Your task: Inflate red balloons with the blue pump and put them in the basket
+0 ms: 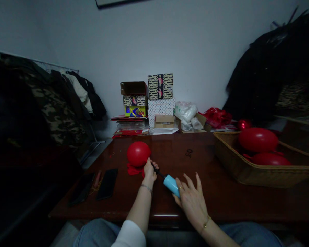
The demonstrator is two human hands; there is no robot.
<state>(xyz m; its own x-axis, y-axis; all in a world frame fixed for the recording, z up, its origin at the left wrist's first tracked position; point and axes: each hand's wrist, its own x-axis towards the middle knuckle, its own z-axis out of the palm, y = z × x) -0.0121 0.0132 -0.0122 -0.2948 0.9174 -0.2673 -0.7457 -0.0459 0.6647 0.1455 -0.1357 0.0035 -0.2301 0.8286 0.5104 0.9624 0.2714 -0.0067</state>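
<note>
A round red balloon (138, 154) stands over the dark wooden table, with limp red pieces (134, 169) lying just below it. My left hand (150, 168) is closed at the balloon's neck and the black nozzle end of a light blue hand pump. The pump's blue body (171, 185) slants down to the right. Against its near end rests my right hand (192, 195), the thumb beneath and the other fingers spread apart. The exact contact between balloon neck and nozzle is hidden by my left fingers.
A wicker basket (243, 173) holding red balloons (259, 140) stands on the right. Two dark phones (107, 184) lie at the left of the table. Small black loops (189, 153) lie behind the pump. Stacked boxes (161, 108) and plastic bags (185, 111) line the wall.
</note>
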